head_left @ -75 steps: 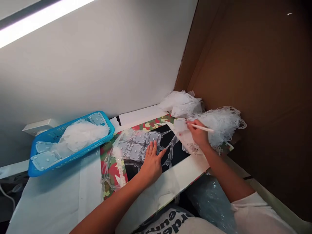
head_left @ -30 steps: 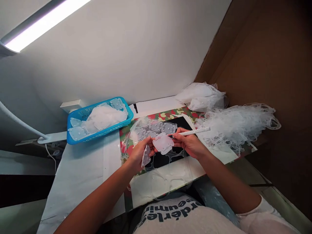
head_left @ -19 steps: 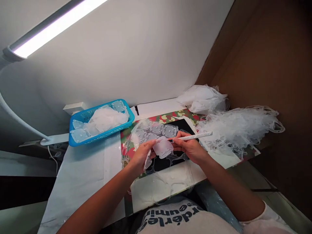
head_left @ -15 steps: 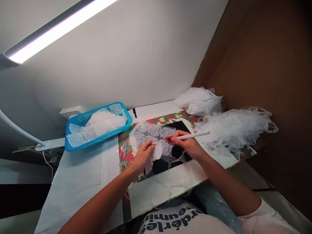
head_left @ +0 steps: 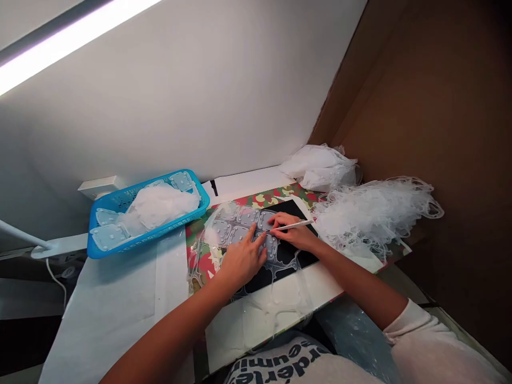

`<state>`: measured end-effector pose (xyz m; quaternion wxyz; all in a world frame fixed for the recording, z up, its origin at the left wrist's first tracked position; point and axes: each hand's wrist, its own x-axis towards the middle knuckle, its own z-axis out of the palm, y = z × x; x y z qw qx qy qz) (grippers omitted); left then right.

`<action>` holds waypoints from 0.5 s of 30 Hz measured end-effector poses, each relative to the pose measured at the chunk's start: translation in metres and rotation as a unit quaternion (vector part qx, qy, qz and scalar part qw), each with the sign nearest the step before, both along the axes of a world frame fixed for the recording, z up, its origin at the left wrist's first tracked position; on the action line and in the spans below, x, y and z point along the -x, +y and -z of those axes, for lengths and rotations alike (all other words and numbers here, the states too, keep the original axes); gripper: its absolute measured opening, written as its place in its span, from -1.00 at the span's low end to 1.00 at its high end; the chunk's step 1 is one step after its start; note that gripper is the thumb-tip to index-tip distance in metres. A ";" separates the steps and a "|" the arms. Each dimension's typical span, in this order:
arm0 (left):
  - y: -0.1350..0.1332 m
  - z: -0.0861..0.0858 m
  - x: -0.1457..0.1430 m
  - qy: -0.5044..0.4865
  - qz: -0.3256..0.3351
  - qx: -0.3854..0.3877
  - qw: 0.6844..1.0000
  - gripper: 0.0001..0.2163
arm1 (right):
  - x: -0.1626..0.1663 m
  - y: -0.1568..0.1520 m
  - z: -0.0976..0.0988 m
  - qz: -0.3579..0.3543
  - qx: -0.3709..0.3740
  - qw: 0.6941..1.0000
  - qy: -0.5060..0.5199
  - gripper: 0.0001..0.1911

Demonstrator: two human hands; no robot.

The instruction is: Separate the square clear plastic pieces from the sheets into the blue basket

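Note:
A translucent sheet of moulded pieces with small raised dots (head_left: 228, 232) lies over a black mat (head_left: 293, 207). My left hand (head_left: 245, 258) rests on this sheet with its fingers spread and stretched out. Between the fingers of my right hand (head_left: 291, 230) is a slim white pen-shaped tool (head_left: 296, 225). Its tip meets the sheet just right of my left fingertips. Thin cut-out edging from the sheet (head_left: 284, 264) trails over the mat's near side. Whatever lies under my left palm is hidden.
On the left stands a blue basket (head_left: 150, 234) with translucent pieces inside. A tangled heap of clear trimmings (head_left: 368, 213) sits at the right, with white plastic film (head_left: 322, 165) behind it. A camouflage-patterned board (head_left: 260, 198) lies beneath the mat. A cardboard wall (head_left: 420, 106) rises on the right.
My left hand has let go of a whitish translucent piece and now lies spread on the sheet. My right hand has lowered the tool's tip onto the sheet. The view has shifted slightly.

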<state>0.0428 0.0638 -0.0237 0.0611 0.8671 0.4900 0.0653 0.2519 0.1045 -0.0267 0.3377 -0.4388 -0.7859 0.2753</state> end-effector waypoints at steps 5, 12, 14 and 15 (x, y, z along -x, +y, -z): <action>0.001 -0.005 0.003 0.042 0.004 0.026 0.999 -0.54 | 0.001 -0.001 -0.002 0.004 -0.025 0.999 -0.020 -0.80; 0.001 -0.012 0.003 0.070 0.009 0.039 0.997 -0.54 | 0.004 -0.008 0.005 -0.048 -0.086 0.989 -0.112 -0.88; 0.002 -0.014 0.003 0.070 0.009 0.047 0.996 -0.54 | 0.003 -0.006 0.008 -0.045 -0.107 0.986 -0.122 -0.84; 0.002 -0.015 0.003 0.068 0.007 0.050 0.996 -0.54 | 0.000 -0.003 0.008 -0.026 -0.106 0.988 -0.110 -0.82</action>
